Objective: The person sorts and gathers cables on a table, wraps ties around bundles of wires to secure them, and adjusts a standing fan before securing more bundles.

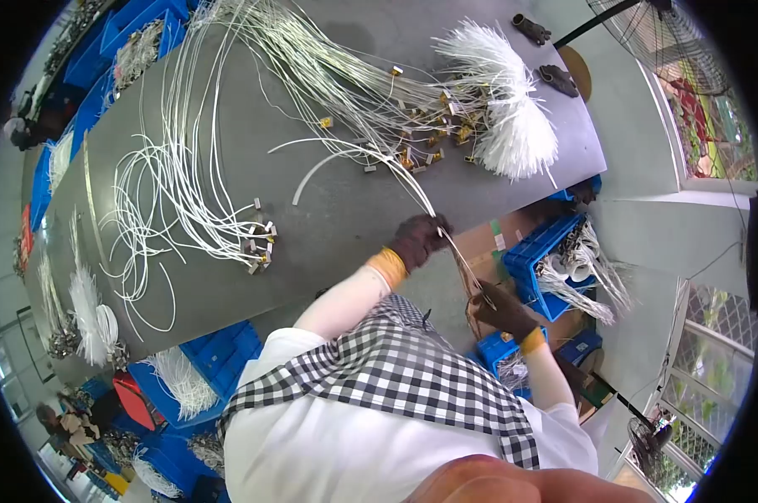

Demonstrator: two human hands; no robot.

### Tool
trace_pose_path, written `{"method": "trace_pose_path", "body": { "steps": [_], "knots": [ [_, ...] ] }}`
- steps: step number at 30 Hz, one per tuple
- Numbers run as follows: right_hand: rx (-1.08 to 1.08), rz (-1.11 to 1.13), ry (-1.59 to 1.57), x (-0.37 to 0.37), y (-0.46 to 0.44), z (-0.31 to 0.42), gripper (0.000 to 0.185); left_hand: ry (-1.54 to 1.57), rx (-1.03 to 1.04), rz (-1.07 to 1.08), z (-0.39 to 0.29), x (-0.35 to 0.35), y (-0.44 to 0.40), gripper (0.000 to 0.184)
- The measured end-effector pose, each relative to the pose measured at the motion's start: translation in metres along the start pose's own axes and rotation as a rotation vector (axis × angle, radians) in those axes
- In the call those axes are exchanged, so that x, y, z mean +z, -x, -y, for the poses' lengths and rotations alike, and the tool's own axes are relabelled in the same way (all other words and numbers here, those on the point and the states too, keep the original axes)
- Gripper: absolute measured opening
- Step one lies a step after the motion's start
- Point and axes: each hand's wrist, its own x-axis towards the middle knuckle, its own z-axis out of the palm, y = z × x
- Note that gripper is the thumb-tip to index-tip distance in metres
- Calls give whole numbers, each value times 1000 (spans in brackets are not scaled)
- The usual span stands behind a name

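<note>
My left hand, in a dark glove with a yellow cuff, is closed around a few white wires just off the table's edge. Their loose ends curve back over the table. Lower and to the right, my right hand, gloved the same way, is closed on the other end of these wires, which run taut between both hands. Its fingertips are partly hidden. Beyond my left hand lies a long bundle of white wires with small connectors. A looped bunch of wires with white connectors rests on the left part of the table.
The grey table spans the view ahead. A fanned pile of white strands and dark gloves lie at its far right. Blue crates with wires stand at the right, more blue crates at lower left. A fan is lower right.
</note>
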Motion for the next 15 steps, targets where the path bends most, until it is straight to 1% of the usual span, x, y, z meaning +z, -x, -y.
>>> {"method": "trace_pose_path", "body": {
  "steps": [1,2,3,5,6,7,8,9,10,11,12,13,14,15],
  "knots": [
    [23,-74,-168,13,-14,19,30,6,28,39,12,11,11,13],
    [224,-120,-527,17,-21,45,28,39,43,4,18,20,20,13],
    [218,-118,-532,20,-19,32,28,32,47,1,14,18,17,13],
    [305,-158,-829,28,-3,-21,24,-81,15,-68,-5,10,4,16],
    [280,-135,-830,26,20,-48,20,3,92,-64,-17,8,-3,15],
    [348,-108,-804,26,49,-87,19,90,169,-58,-33,5,-12,15],
    [415,-82,-772,25,80,-117,18,10,200,-97,-47,-8,-32,17],
    [318,-109,-566,22,112,-128,17,11,202,-95,-54,-16,-47,17],
    [222,-133,-359,19,133,-128,17,0,180,-195,-61,-17,-54,16],
    [222,-131,-357,20,137,-132,17,-12,156,-296,-62,-17,-56,16],
    [263,-69,-199,21,139,-136,19,-13,158,-299,-52,-17,-51,16],
    [300,-9,-45,24,139,-139,23,23,137,-220,-39,-1,-32,15],
    [150,-113,-73,33,120,-121,24,55,113,-142,-22,10,-15,14],
    [-1,-218,-102,41,84,-81,25,12,67,-146,-1,11,-10,13]
  ]
}}
